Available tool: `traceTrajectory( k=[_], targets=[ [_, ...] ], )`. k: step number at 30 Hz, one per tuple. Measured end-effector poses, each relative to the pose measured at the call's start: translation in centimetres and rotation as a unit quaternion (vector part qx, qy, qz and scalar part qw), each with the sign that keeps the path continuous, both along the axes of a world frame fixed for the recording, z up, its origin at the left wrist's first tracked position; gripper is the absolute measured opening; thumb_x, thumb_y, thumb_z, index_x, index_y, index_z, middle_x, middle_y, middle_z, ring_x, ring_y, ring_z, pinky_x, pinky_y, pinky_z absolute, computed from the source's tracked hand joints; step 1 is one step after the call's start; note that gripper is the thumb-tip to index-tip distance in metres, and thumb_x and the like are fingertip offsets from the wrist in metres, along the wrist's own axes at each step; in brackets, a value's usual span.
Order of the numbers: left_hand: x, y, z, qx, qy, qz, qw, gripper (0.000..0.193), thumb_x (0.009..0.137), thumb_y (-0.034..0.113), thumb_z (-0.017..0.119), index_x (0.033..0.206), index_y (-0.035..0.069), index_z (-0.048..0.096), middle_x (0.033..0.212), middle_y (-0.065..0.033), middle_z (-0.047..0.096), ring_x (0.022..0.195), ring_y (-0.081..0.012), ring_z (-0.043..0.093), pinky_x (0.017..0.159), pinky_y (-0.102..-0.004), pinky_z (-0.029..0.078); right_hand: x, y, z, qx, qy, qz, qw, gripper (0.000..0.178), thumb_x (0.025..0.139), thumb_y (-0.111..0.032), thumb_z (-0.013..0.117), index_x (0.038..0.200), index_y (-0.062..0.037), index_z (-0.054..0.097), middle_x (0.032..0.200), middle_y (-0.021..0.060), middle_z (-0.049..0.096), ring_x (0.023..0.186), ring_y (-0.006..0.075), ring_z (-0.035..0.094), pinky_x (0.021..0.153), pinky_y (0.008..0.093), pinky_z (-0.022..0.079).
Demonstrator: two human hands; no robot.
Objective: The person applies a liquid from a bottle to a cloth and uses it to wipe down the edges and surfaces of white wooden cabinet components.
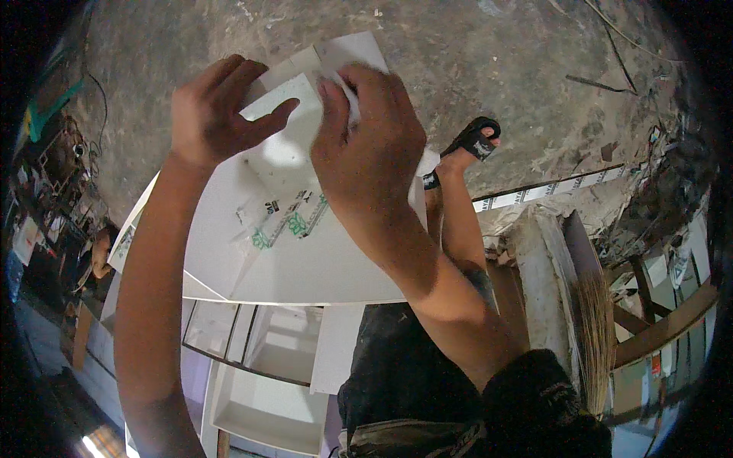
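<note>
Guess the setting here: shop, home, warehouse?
Likely a small box-making workshop, hedged. Both hands, left hand and right hand, press on white card sheets over a rough concrete floor; folded white boxes are stacked below, and a straw broom leans at the right.

Broom [594, 328] right – black sandal [475, 140] on concrete floor [489, 53].
</note>
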State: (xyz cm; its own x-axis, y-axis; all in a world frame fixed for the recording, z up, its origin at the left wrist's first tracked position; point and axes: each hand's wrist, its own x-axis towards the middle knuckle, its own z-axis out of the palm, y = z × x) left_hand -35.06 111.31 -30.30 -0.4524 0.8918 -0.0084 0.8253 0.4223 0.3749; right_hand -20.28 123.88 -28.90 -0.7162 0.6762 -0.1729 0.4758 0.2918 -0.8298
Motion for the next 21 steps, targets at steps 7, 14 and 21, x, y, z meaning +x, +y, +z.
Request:
traceTrajectory(
  k=[7, 14, 21],
  targets=[
    [0.2, -0.9, 0.3, -0.006, -0.015, 0.006, 1.0, 0.036, 0.059, 0.025, 0.085, 0.084, 0.006, 0.067, 0.075, -0.0062, 0.064, 0.057, -0.0226, 0.062, 0.049, -0.032, 0.052, 4.0, -0.8, 1.5, -0.032, -0.007, 0.006, 0.999, 0.013, 0.088, -0.014, 0.06, 0.096, -0.0054, 0.057, 0.089, 0.0146, 0.059, 0.075, 0.0352, 0.062, 0.059, 0.0453, 0.048],
    [0.3, -0.5, 0.1, -0.041, -0.011, 0.021, 0.999, 0.032, 0.061, 0.023, 0.084, 0.083, 0.007, 0.067, 0.073, -0.0049, 0.063, 0.058, -0.0211, 0.062, 0.05, -0.0314, 0.053, -1.6, 0.1, 0.7, -0.018, -0.011, -0.018, 1.0, 0.013, 0.083, -0.005, 0.064, 0.094, 0.0001, 0.059, 0.087, 0.0168, 0.062, 0.079, 0.035, 0.062, 0.068, 0.0392, 0.049],
    [0.6, -1.0, 0.0, 0.0, -0.037, 0.035, 0.999, 0.032, 0.062, 0.024, 0.084, 0.082, 0.006, 0.067, 0.075, -0.005, 0.064, 0.058, -0.0207, 0.063, 0.051, -0.0308, 0.053, 1.4, -0.7, 1.5, -0.031, -0.043, -0.009, 0.999, 0.014, 0.084, -0.007, 0.064, 0.095, -0.0006, 0.06, 0.086, 0.0169, 0.062, 0.079, 0.0354, 0.062, 0.067, 0.0402, 0.048]
  ],
)
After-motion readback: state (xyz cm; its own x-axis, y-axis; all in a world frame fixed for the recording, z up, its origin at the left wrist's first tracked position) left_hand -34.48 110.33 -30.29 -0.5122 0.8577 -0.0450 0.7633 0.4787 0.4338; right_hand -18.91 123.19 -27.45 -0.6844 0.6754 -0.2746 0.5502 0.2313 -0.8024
